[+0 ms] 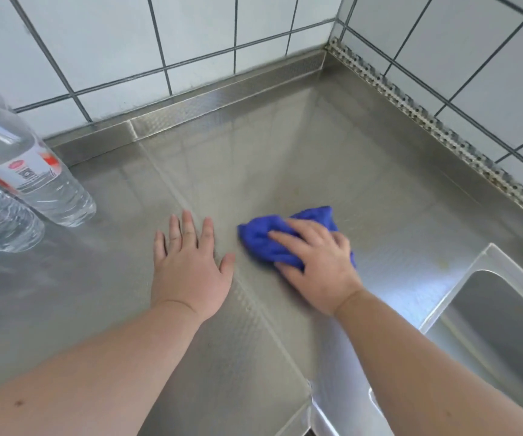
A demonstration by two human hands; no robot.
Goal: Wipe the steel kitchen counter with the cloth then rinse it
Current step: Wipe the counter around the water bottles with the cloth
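Note:
A crumpled blue cloth (263,240) lies on the steel counter (317,152), near its middle. My right hand (317,262) lies on top of the cloth and presses it down, fingers spread over it and slightly bent. My left hand (188,262) rests flat on the counter just left of the cloth, fingers straight and spread, holding nothing. A seam in the steel runs diagonally between the two hands.
Several clear plastic water bottles (33,171) with red-and-white labels stand at the left edge. A steel sink basin (499,325) is sunk into the counter at the right. White tiled walls (191,33) meet in the far corner behind a raised steel backsplash.

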